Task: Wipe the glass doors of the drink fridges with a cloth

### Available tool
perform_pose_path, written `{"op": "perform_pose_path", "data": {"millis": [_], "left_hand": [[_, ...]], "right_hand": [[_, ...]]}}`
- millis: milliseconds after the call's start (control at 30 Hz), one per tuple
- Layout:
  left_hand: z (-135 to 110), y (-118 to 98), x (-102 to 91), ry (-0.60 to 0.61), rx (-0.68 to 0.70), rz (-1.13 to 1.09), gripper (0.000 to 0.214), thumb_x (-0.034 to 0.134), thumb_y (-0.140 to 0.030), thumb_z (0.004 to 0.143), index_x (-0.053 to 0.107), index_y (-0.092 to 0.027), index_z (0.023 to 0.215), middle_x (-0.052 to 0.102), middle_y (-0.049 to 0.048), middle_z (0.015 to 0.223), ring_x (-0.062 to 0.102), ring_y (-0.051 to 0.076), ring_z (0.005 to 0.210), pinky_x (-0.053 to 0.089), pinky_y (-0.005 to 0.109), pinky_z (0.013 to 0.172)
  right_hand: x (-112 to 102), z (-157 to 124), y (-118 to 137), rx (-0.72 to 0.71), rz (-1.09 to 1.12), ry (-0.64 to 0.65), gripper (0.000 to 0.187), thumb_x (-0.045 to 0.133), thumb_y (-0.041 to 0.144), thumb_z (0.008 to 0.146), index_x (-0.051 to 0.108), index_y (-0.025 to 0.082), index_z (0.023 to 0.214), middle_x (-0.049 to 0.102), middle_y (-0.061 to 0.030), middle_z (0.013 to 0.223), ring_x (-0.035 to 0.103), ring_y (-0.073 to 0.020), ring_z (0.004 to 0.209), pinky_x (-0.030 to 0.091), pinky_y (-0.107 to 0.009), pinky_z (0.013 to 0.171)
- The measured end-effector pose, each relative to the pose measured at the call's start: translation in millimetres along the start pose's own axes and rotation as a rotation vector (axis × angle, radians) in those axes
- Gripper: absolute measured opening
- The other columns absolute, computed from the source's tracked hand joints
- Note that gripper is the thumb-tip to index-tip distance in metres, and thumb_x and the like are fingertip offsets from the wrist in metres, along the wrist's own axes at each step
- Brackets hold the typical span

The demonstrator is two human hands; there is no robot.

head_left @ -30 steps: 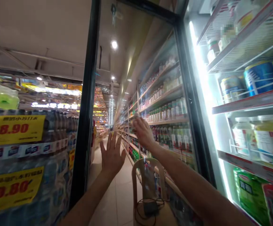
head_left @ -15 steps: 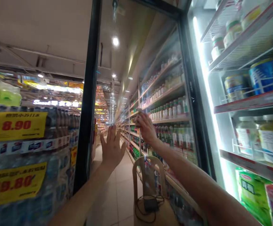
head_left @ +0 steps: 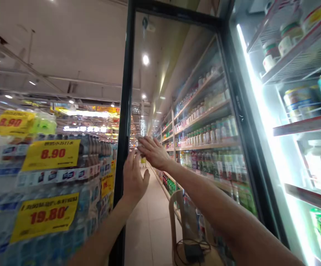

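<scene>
The fridge's glass door (head_left: pixel 193 92) stands open in front of me, its black frame edge (head_left: pixel 124 111) on the left. My left hand (head_left: pixel 133 179) lies flat on the glass near that edge, fingers stretched upward and open. My right hand (head_left: pixel 153 152) reaches across just above it, fingers pointing left and pressed to the glass. A small pale thing (head_left: pixel 140 139), perhaps a cloth, sits under its fingertips; I cannot make it out clearly.
The lit fridge interior (head_left: pixel 301 125) with jars and tubs on wire shelves is at right. Stacked water bottles with yellow price tags (head_left: pixel 51 153) stand at left. Through the glass I see a beige plastic chair (head_left: pixel 177 210) holding a black box with cables (head_left: pixel 193 252), and an aisle of shelves.
My right hand has swept left across the glass, from the door's middle to near its left edge, above my left hand. My view has turned left; the left hand stays on the glass.
</scene>
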State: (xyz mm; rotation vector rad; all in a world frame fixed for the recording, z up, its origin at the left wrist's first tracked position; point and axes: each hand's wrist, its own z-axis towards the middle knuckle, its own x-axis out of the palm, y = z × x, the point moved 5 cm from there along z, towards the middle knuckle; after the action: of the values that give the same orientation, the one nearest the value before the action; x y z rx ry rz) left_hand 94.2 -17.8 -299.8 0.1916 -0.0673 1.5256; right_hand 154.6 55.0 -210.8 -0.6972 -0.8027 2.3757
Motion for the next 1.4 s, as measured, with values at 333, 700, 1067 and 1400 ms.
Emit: {"op": "perform_pose_path", "data": {"millis": [333,700,1067,1400], "left_hand": [[13,0,-13.5,-0.003,0.001,-0.066,0.057,0.045,-0.02,0.081,0.028,-0.015,0.136,0.034,0.0159,0.139,0.031,0.025,0.132,0.03,0.044,0.109],[16,-7,22.2,0.243,-0.093,0.097,0.048,0.04,-0.031,0.082,0.046,-0.012,0.126,0.036,0.018,0.141,0.028,0.034,0.133,0.025,0.055,0.105],[3,-75,77.2,0.286,-0.068,0.082,0.051,0.038,-0.032,0.084,0.043,-0.011,0.13,0.033,0.0159,0.144,0.019,0.032,0.137,0.01,0.06,0.108],[-18,-86,88.9,0.355,-0.089,0.018,0.057,0.044,-0.034,0.082,0.035,-0.016,0.136,0.024,0.0124,0.148,0.011,0.03,0.139,-0.002,0.057,0.11]], "right_hand": [[-2,2,8,0.043,-0.028,-0.021,0.04,0.042,0.023,0.089,0.047,0.02,0.129,0.033,-0.005,0.145,0.017,-0.0234,0.138,0.022,-0.046,0.11],[-70,-163,-145,1.131,-0.228,-0.348,0.047,0.034,0.019,0.087,0.042,0.013,0.133,0.029,-0.0144,0.146,0.021,-0.0299,0.136,0.025,-0.055,0.106],[-83,-255,-167,1.055,-0.315,-0.272,0.051,0.03,0.019,0.084,0.041,0.009,0.132,0.033,-0.0184,0.143,0.024,-0.032,0.134,0.027,-0.062,0.101],[-63,-282,-132,0.91,-0.276,-0.105,0.052,0.035,0.017,0.082,0.042,0.016,0.133,0.037,-0.0095,0.142,0.023,-0.0244,0.136,0.026,-0.051,0.107]]}}
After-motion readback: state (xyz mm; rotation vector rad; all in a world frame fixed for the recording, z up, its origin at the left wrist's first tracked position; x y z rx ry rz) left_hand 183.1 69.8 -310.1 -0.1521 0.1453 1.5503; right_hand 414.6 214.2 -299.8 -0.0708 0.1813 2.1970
